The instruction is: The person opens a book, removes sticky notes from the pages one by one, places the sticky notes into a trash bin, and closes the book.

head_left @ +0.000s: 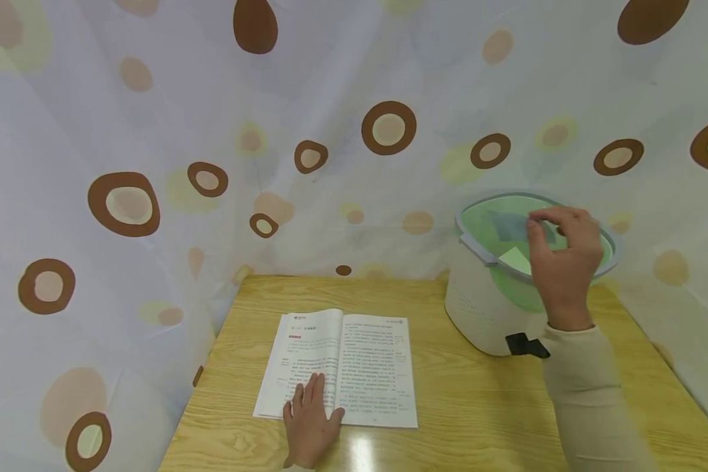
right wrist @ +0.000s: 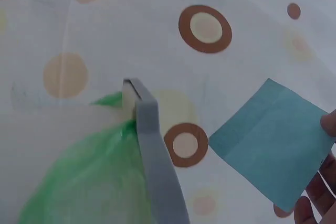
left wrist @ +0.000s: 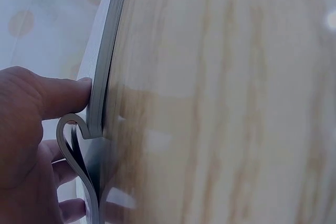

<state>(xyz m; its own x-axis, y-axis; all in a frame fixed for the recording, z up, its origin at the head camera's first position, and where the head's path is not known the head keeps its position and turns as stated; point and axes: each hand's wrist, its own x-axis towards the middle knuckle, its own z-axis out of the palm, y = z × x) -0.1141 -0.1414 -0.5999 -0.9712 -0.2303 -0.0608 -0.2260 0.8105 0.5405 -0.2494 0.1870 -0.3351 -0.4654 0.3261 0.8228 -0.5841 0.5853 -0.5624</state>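
An open book (head_left: pixel 374 373) lies on the wooden table, printed text on both pages. My left hand (head_left: pixel 311 419) rests on its left page near the lower edge, fingers extended; in the left wrist view that hand (left wrist: pixel 21 124) touches the thick book (left wrist: pixel 98 77), its thumb on the page side. Over a bin (head_left: pixel 478 308) with a green bag inside, my right hand (head_left: pixel 569 262) pinches a square blue-green paper (head_left: pixel 505 226) between thumb and finger. The right wrist view shows this paper (right wrist: pixel 275 142) flat, beside the bin's grey rim (right wrist: pixel 157 166).
A pale green paper piece (head_left: pixel 514 259) shows within the bin's mouth. Black tape (head_left: pixel 526 345) is on the bin's lower front. Behind the table (head_left: pixel 448 406) hangs a white sheet (head_left: pixel 342 65) with brown ring and spot patterns.
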